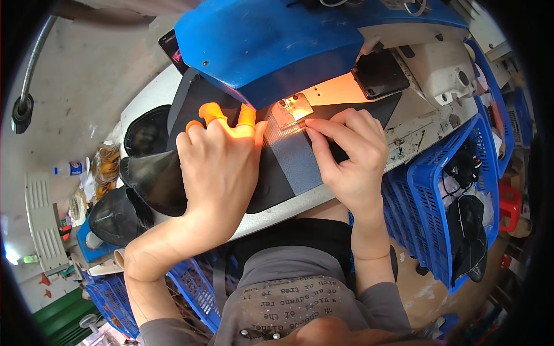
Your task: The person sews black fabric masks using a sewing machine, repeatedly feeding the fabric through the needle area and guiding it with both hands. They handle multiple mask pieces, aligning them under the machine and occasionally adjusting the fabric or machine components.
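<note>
Under the blue sewing machine head [265, 52], a warm light falls on a small shiny metal plate [295, 106]. A black sheet of material [266, 187] with a blue-grey strip [301, 164] lies across the worktable below it. My left hand [219, 161], wearing orange finger covers, rests palm down on the black sheet with its fingers apart. To the right of the plate, my right hand [355, 150] pinches thumb and forefinger together at the plate's lower edge. What sits between those fingertips is too small to make out. The machine head hides the area behind the plate.
Black glossy shoe-like pieces [156, 179] stand at the table's left edge. A dark phone [379, 75] lies beside the machine bed. Blue plastic crates [424, 202] holding black items stand right of the table. A bottle [69, 169] is at far left.
</note>
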`<state>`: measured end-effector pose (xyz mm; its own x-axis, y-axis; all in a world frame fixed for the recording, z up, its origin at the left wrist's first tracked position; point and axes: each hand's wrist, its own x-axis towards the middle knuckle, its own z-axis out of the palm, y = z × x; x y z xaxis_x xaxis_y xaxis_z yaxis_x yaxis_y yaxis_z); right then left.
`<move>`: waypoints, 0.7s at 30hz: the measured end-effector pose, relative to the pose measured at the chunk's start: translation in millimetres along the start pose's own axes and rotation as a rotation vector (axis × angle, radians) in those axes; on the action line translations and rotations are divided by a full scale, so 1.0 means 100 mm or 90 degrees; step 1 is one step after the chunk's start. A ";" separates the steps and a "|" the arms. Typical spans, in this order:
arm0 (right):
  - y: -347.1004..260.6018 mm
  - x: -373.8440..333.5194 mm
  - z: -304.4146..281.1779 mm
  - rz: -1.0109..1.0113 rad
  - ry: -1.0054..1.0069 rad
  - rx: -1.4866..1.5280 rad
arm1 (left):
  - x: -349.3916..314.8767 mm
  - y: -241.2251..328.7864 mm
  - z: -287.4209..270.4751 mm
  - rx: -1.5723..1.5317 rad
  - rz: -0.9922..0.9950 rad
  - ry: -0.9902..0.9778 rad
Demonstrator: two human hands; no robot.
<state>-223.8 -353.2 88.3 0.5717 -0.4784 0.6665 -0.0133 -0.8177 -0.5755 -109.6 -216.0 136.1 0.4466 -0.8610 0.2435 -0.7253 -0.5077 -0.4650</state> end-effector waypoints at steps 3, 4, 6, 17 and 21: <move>0.00 0.01 -0.01 -0.001 0.002 0.005 | 0.03 -0.06 0.11 0.003 0.007 0.053; 0.00 0.01 -0.01 0.002 0.002 0.006 | 0.03 -0.10 0.12 0.013 0.012 0.063; -0.01 0.00 -0.02 0.007 0.000 0.007 | -0.01 -0.15 0.11 0.003 -0.002 0.039; -0.01 -0.01 0.02 0.018 0.009 0.002 | -0.73 -0.25 -0.13 -0.238 0.032 -0.021; 0.00 -0.01 -0.01 0.020 0.009 0.005 | -0.86 -0.26 -0.14 -0.258 0.063 -0.006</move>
<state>-225.5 -352.6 88.4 0.5589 -0.5087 0.6548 -0.0252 -0.7998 -0.5998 -136.6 -129.4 138.9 0.3680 -0.9069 0.2053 -0.9115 -0.3955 -0.1131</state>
